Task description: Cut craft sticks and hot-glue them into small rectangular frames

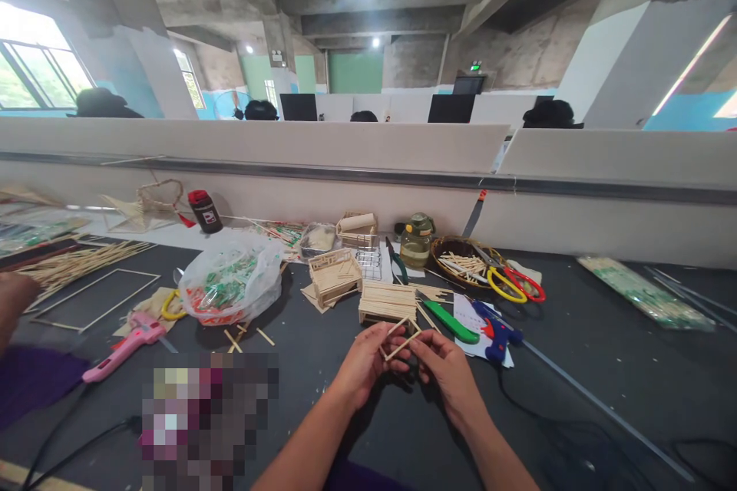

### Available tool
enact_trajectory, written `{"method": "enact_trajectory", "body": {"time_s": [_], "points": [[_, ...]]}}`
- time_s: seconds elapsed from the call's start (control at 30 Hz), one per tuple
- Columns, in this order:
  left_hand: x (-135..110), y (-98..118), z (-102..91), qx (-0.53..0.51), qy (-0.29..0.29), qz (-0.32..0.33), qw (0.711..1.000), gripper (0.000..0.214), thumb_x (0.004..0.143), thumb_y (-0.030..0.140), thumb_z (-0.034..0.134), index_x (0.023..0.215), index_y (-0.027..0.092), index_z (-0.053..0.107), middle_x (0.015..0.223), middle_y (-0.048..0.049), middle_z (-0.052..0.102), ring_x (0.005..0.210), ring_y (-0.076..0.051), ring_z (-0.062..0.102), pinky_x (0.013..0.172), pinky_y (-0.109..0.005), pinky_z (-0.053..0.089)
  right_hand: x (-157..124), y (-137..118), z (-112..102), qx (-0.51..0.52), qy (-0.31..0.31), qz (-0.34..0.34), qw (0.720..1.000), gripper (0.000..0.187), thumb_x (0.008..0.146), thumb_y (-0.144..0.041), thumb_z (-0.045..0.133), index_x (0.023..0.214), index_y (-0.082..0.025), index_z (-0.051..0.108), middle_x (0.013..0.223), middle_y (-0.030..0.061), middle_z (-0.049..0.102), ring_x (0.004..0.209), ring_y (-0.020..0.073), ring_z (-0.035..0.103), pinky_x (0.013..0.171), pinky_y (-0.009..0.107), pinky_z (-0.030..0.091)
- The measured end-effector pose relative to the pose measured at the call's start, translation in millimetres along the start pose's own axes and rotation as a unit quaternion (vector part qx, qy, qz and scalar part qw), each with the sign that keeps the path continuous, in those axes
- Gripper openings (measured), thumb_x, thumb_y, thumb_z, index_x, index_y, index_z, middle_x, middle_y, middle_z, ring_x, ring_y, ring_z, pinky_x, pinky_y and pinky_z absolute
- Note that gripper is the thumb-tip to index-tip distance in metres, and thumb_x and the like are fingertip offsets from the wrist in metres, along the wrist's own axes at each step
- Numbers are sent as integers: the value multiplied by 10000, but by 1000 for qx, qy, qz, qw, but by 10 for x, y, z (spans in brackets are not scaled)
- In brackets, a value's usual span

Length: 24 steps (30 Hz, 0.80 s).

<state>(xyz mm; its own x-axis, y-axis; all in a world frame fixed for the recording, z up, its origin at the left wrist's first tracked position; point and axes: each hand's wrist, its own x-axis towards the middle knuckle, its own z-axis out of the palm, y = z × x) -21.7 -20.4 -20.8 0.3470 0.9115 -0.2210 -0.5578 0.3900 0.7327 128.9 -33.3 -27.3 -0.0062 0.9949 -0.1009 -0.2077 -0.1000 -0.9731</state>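
Note:
Between my two hands is a small square frame of thin wooden sticks, held up over the dark table. My left hand pinches its left side, with the fingers curled behind it. On the right side, my right hand grips a corner between thumb and fingers. Just beyond my hands sits a small box-like piece of glued sticks. A green-handled knife lies to its right, close to a blue glue gun resting on white paper.
At the left, a plastic-lined bowl holds green and white scraps, near a pink glue gun. Behind stand a stick-built model, a jar and a basket with sticks and scissors. Another person's hand is far left.

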Motion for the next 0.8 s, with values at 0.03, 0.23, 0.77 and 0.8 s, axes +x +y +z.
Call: {"method": "enact_trajectory", "body": {"time_s": [0.03, 0.23, 0.77, 0.8], "points": [[3, -12, 5, -1, 0, -1, 1000, 349, 830, 376, 637, 976, 59, 650, 803, -114, 676, 683, -182, 661, 586, -275, 539, 7, 5, 0, -1, 0, 0, 1000, 360, 650, -498, 764, 734, -176, 625, 580, -37, 549, 431, 57, 406, 386, 178, 347], [-5, -52, 33, 2, -8, 1, 1000, 341, 821, 377, 648, 971, 71, 653, 785, -99, 666, 669, -172, 651, 593, -270, 534, 40, 70, -9, -1, 2, 13, 1000, 355, 660, -499, 755, 711, -173, 623, 541, -47, 525, 424, 51, 401, 383, 165, 330], [54, -77, -136, 258, 66, 48, 963, 451, 775, 540, 617, 974, 138, 661, 874, -90, 669, 792, -188, 603, 584, -223, 423, 46, -44, -540, -97, -28, 145, 984, 284, 670, -407, 708, 645, -176, 543, 472, -90, 450, 339, 25, 295, 300, 141, 187], [57, -73, -139, 266, 63, 48, 961, 450, 778, 540, 611, 975, 139, 662, 878, -90, 671, 793, -188, 601, 578, -220, 416, 41, -27, -545, -121, -34, 156, 980, 270, 669, -392, 701, 636, -177, 541, 462, -91, 453, 324, 24, 293, 293, 142, 183]]}}
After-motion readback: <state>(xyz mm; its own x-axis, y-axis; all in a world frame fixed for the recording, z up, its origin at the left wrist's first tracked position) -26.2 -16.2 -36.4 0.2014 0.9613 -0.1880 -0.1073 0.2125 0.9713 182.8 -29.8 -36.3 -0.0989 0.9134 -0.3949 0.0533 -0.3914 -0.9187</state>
